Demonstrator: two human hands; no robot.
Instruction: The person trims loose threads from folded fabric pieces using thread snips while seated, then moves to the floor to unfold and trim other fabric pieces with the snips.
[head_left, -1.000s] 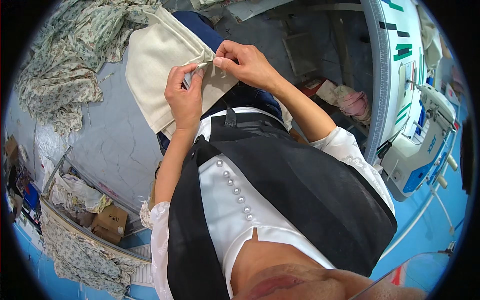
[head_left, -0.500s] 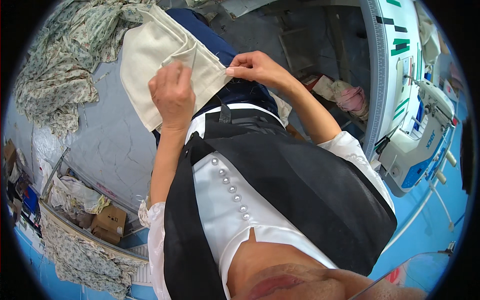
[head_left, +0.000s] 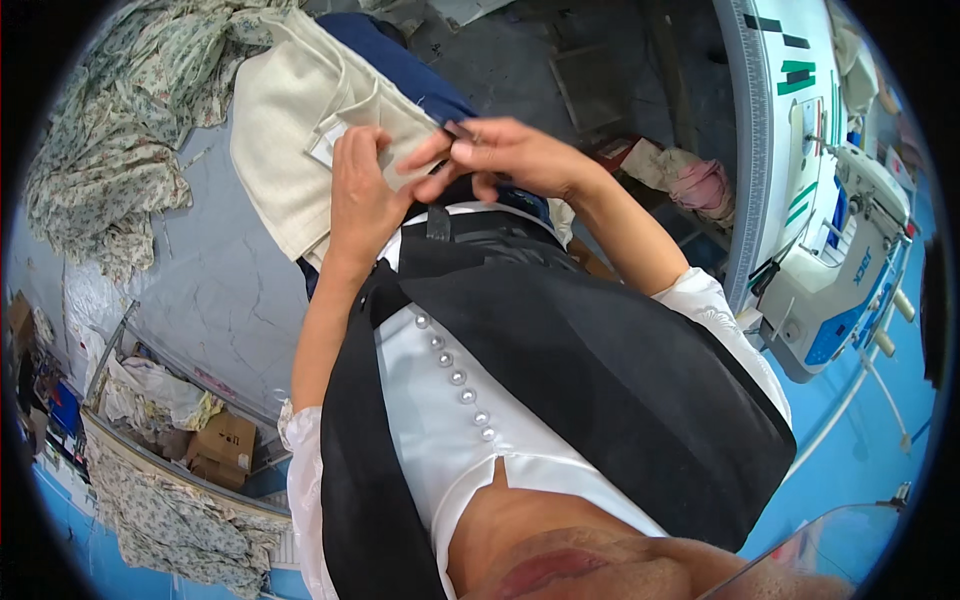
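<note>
Folded cream cloth (head_left: pixel 285 125) lies in several layers over my lap, on dark blue fabric (head_left: pixel 405 65). My left hand (head_left: pixel 365 195) is over its near edge, fingers bent and drawn together; whatever they hold, if anything, is hidden. A small white piece like a label (head_left: pixel 326 146) shows beside those fingers. My right hand (head_left: pixel 510 158) is close by on the right, its fingertips almost meeting the left hand's. Between its thumb and fingers sits a small dark object (head_left: pixel 459 131), too small to tell its kind.
Floral fabric (head_left: pixel 110 150) is heaped on the grey marbled surface (head_left: pixel 235 280) to the left. A white sewing machine (head_left: pixel 835 270) stands on the table (head_left: pixel 795 60) at right. A cardboard box (head_left: pixel 222 448) and cloth lie lower left; pink cloth (head_left: pixel 698 188) lies beneath the table.
My right hand has let go of the cloth's corner and now holds the small dark object. My left hand has moved right and nearer to me, toward the right hand. The white piece has come into view.
</note>
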